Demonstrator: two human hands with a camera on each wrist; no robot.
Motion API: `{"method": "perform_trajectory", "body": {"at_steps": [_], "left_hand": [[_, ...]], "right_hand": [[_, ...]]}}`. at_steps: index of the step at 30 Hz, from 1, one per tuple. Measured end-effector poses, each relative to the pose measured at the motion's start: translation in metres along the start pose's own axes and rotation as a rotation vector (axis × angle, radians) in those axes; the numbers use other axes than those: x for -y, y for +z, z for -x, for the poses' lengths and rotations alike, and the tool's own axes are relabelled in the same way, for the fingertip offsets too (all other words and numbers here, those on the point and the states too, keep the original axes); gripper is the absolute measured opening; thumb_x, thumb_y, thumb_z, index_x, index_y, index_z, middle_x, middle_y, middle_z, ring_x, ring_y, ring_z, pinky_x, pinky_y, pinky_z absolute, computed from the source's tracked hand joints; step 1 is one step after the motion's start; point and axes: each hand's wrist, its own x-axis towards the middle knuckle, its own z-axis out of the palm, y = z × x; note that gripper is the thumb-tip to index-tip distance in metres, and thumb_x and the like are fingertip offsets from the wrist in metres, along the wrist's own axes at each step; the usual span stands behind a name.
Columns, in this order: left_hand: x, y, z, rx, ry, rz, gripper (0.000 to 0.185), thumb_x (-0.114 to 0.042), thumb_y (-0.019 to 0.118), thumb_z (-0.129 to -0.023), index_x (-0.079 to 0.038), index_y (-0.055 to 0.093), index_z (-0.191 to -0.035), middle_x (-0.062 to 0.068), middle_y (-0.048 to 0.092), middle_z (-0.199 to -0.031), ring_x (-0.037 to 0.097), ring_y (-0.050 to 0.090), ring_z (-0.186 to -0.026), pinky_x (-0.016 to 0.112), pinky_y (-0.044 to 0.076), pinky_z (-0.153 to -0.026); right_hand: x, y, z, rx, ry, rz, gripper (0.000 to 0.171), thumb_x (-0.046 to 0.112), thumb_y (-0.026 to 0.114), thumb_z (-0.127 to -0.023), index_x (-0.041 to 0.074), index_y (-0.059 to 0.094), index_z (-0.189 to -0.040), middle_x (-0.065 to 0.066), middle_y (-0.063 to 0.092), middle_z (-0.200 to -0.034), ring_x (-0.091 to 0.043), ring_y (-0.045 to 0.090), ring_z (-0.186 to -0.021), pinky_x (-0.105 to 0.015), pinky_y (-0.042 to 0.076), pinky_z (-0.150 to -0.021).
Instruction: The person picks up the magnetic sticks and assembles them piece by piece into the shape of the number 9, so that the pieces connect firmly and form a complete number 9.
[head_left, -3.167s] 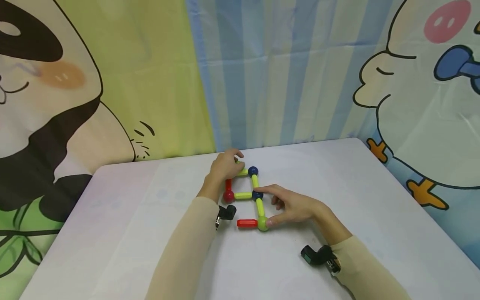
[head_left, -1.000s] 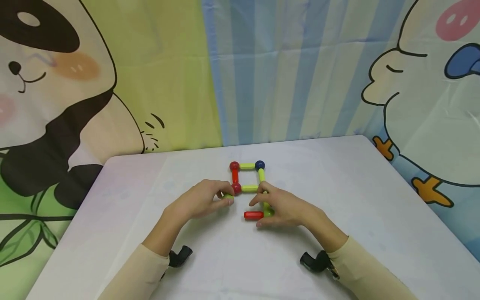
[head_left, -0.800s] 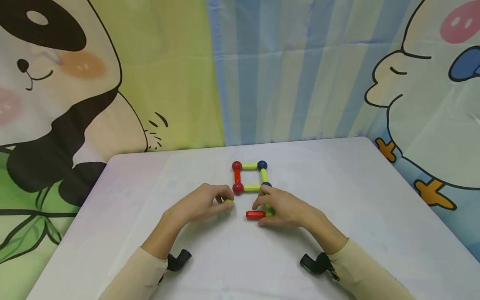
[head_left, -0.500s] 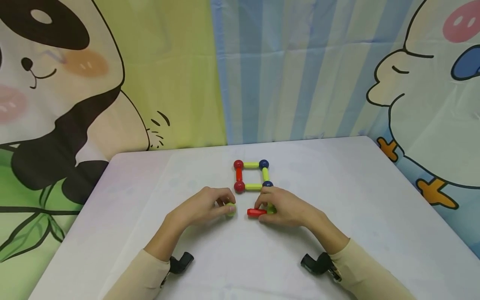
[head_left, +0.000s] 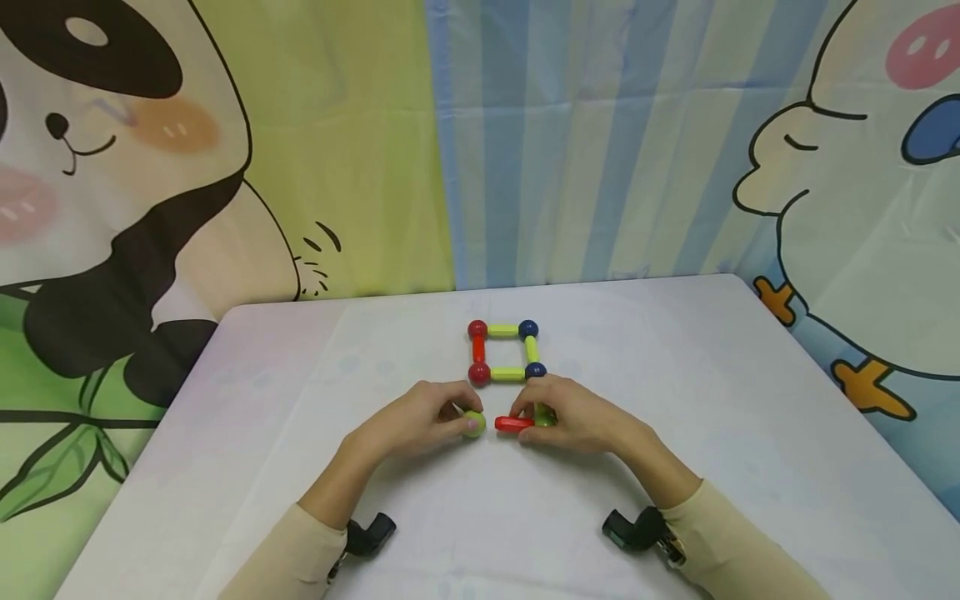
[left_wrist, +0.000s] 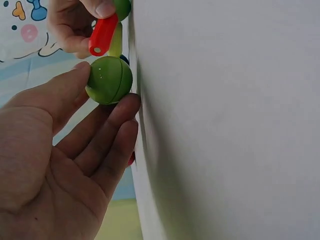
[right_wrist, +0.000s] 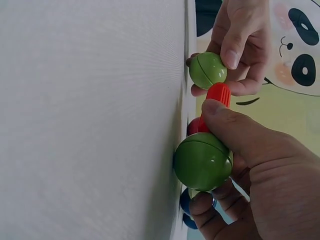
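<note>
Desk [head_left: 675,433] carries a square of sticks and balls [head_left: 504,352], just beyond both grips. Right hand [head_left: 577,417] grip clamps the red stick [head_left: 512,424] and the green ball [right_wrist: 202,161] on its far end; the stick's long axis runs left-right, free end pointing at the left hand [head_left: 408,421]. Left grip pinches a loose green ball [head_left: 473,424], just left of that free end, small gap, in line with the axis.
</note>
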Motion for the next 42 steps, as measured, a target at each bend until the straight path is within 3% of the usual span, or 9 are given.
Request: {"method": "perform_trajectory", "body": {"at_steps": [5, 16, 28, 42], "left_hand": [[-0.001, 0.005, -0.001, 0.0, 0.014, 0.075, 0.02, -0.029, 0.065, -0.09, -0.027, 0.057, -0.108, -0.016, 0.063, -0.1, 0.001, 0.063, -0.089, 0.024, 0.05, -0.08], [-0.004, 0.009, -0.001, -0.014, 0.01, 0.136, 0.021, -0.029, 0.066, -0.089, -0.025, 0.056, -0.107, -0.012, 0.062, -0.103, 0.004, 0.063, -0.09, 0.023, 0.05, -0.08], [-0.008, 0.013, 0.0, -0.011, -0.016, 0.062, 0.027, -0.033, 0.066, -0.089, -0.021, 0.058, -0.111, -0.015, 0.061, -0.101, 0.004, 0.061, -0.088, 0.03, 0.049, -0.081], [-0.006, 0.018, -0.001, -0.077, -0.013, 0.012, 0.023, -0.031, 0.063, -0.091, -0.023, 0.058, -0.113, -0.017, 0.059, -0.103, 0.001, 0.059, -0.092, 0.025, 0.049, -0.083]], "right_hand": [[-0.003, 0.001, 0.001, -0.012, -0.014, -0.015, 0.023, 0.032, 0.075, -0.081, 0.031, 0.066, -0.102, 0.017, 0.056, -0.094, -0.011, 0.05, -0.085, -0.028, 0.042, -0.075], [-0.004, 0.0, 0.0, 0.0, -0.028, -0.031, 0.024, 0.033, 0.075, -0.081, 0.03, 0.067, -0.103, 0.016, 0.058, -0.095, -0.009, 0.05, -0.086, -0.03, 0.042, -0.077], [0.003, -0.004, -0.002, 0.061, -0.014, 0.042, 0.021, 0.035, 0.073, -0.082, 0.025, 0.07, -0.101, 0.012, 0.059, -0.093, -0.012, 0.049, -0.087, -0.029, 0.041, -0.077], [0.0, 0.002, 0.0, 0.0, 0.013, 0.034, 0.017, 0.035, 0.069, -0.085, 0.025, 0.068, -0.099, 0.016, 0.059, -0.095, -0.009, 0.049, -0.088, -0.028, 0.042, -0.078]]}}
